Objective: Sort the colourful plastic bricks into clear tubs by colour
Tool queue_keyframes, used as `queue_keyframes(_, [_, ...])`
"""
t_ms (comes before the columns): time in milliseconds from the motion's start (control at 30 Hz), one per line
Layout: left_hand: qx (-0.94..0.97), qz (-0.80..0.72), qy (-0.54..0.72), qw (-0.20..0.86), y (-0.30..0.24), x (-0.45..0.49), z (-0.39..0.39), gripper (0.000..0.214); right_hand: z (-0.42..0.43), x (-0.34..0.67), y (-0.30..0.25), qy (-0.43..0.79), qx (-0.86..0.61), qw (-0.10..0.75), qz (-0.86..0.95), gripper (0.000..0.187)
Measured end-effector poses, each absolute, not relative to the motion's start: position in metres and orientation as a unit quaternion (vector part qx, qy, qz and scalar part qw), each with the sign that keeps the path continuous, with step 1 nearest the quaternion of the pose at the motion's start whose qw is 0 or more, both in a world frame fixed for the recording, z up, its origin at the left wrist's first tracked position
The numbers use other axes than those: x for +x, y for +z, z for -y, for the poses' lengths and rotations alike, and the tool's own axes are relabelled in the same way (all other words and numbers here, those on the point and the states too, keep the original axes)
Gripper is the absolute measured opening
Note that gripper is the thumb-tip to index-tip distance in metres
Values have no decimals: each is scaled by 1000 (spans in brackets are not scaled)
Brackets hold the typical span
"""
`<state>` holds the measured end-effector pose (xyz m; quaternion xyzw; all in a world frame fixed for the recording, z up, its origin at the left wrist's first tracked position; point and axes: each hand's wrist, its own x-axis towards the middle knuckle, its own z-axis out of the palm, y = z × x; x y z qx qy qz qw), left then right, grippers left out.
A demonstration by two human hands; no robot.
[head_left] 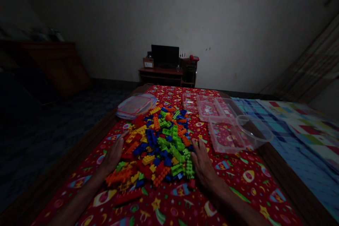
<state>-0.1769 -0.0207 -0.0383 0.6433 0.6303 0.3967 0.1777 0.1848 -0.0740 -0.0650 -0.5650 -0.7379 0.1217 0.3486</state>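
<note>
A heap of building bricks in red, blue, green, orange and yellow lies on a table with a red patterned cloth. My left hand lies flat against the heap's left side, fingers stretched out. My right hand rests flat against its right side, fingers also extended. Neither hand holds anything.
Several clear plastic containers stand to the right behind the heap. Stacked clear lids lie at the back left. A round clear bowl sits at the table's right edge. A dark desk with a monitor stands against the far wall.
</note>
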Motion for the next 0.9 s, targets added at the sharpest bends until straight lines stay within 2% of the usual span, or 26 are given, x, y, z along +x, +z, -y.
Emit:
queue_keyframes(133, [636, -634, 401, 180, -39, -177, 19, 82, 66, 151, -58, 186, -525, 358, 749, 55])
queue_keyframes(267, [637, -633, 401, 182, -40, -177, 20, 81, 48, 139, -43, 190, -495, 386, 755, 56])
queue_keyframes(400, [642, -623, 408, 183, -40, -177, 21, 75, 37, 151, -40, 189, -516, 391, 738, 57])
queue_keyframes(600, [644, -625, 402, 180, -38, -176, 22, 78, 38, 158, -44, 285, -525, 376, 708, 60])
queue_keyframes(767, [644, -620, 409, 183, -35, -175, 23, 76, 2, 167, -16, 263, -520, 448, 678, 69])
queue_keyframes(900, [640, -622, 407, 194, -34, -174, 24, 79, -47, 163, -16, 233, -536, 447, 677, 80])
